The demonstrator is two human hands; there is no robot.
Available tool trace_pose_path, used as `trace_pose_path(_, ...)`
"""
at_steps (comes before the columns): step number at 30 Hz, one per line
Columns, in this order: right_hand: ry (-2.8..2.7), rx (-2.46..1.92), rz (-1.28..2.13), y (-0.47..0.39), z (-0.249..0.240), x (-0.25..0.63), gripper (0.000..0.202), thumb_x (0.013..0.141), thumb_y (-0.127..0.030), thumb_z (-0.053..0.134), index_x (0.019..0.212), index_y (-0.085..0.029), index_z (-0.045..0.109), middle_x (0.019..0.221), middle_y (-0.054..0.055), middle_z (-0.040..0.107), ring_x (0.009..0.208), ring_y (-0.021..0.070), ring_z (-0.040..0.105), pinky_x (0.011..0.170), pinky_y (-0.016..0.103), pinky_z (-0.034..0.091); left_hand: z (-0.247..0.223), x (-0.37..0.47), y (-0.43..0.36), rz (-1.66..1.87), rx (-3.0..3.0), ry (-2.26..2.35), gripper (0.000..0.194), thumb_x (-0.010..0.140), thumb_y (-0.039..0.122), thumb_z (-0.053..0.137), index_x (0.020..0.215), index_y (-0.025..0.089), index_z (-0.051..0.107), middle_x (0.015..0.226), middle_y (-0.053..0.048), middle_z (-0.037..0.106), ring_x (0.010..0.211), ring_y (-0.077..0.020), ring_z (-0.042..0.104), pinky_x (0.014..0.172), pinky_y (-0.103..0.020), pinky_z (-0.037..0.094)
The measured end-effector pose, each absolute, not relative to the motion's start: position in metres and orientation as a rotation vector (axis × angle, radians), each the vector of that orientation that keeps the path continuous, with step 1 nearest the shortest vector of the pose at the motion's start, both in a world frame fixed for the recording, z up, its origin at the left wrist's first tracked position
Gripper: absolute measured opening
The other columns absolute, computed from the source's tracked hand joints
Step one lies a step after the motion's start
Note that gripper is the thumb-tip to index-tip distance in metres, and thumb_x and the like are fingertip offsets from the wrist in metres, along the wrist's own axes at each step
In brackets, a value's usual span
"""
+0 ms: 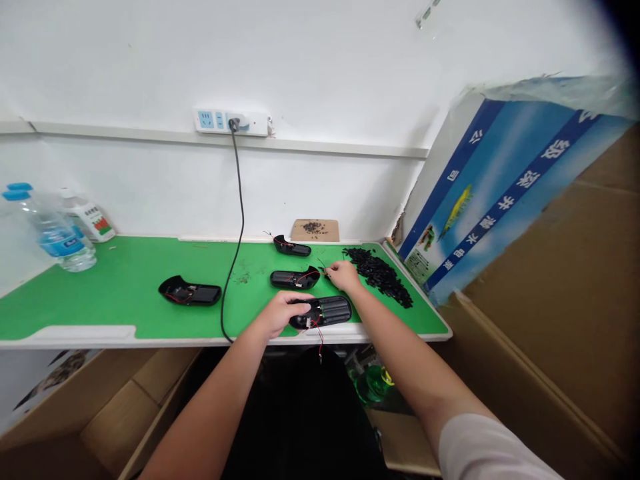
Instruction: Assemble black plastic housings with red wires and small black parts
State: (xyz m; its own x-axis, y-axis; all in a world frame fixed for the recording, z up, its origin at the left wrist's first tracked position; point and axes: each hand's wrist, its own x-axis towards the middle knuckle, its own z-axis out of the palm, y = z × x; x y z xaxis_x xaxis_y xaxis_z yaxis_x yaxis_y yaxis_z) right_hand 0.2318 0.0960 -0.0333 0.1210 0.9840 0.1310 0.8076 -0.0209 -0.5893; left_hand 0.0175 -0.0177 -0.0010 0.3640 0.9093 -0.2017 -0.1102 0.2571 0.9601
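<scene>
My left hand (281, 313) grips a black plastic housing (334, 311) by its left end at the table's front edge. Red wires and a small white connector (309, 323) show on this housing, with a wire hanging below it. My right hand (343, 275) is closed in a pinch just beyond, beside the pile of small black parts (381, 275); what its fingers hold is too small to name. Another black housing (290, 278) with red wires lies left of my right hand, a third (295, 249) behind it, and one more (193, 293) farther left.
A black cable (240, 227) runs from the wall power strip (213, 121) across the green table (145, 267). Bottles (67, 245) stand at the left. A cardboard piece (333, 231) holds tiny parts at the back. Large boxes (500, 187) flank the right side.
</scene>
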Motion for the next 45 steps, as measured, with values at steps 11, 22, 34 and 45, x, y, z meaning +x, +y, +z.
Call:
trace_pose_path(11, -1.610, -1.937, 0.513, 0.106, -0.034, 0.228, 0.035, 0.073, -0.051, 0.068, 0.077, -0.017, 0.074, 0.065, 0.006, 0.070, 0.058, 0.0176, 0.063, 0.054, 0.023, 0.040, -0.005, 0.018, -0.017, 0.872, 1.116, 0.950, 0.046, 0.061, 0.025, 0.078, 0.104, 0.008, 0.073, 0.072, -0.011, 0.072, 0.049, -0.0193, 0.063, 0.038, -0.029, 0.050)
trace_pose_path(22, -1.279, -1.647, 0.761, 0.090, -0.032, 0.232, 0.025, 0.074, -0.040, 0.069, 0.072, -0.015, 0.069, 0.050, 0.000, 0.060, 0.044, 0.0146, 0.057, 0.044, 0.024, 0.046, -0.004, 0.015, -0.013, 0.875, 1.015, 0.940, 0.044, 0.064, 0.023, 0.077, 0.105, 0.009, 0.071, 0.072, -0.011, 0.071, 0.050, -0.0200, 0.064, 0.038, -0.029, 0.050)
trace_pose_path(34, -1.408, -1.119, 0.692, -0.023, 0.020, 0.210, 0.022, 0.074, -0.039, 0.072, 0.082, -0.018, 0.071, 0.074, 0.005, 0.072, 0.065, 0.0183, 0.066, 0.065, 0.033, 0.054, -0.005, 0.020, -0.014, 0.976, 1.019, 0.993, 0.046, 0.073, 0.016, 0.069, 0.118, 0.010, 0.066, 0.093, -0.014, 0.071, 0.067, -0.0200, 0.067, 0.047, -0.029, 0.054)
trace_pose_path(45, -2.074, -1.095, 0.098, -0.012, -0.002, 0.188, 0.010, 0.085, -0.025, 0.066, 0.082, -0.024, 0.075, 0.092, 0.004, 0.072, 0.090, 0.0210, 0.059, 0.083, 0.037, 0.040, -0.013, 0.024, -0.023, 1.118, 1.237, 1.052, 0.040, 0.072, 0.009, 0.064, 0.111, 0.015, 0.072, 0.105, -0.010, 0.072, 0.077, -0.0174, 0.066, 0.064, -0.026, 0.055)
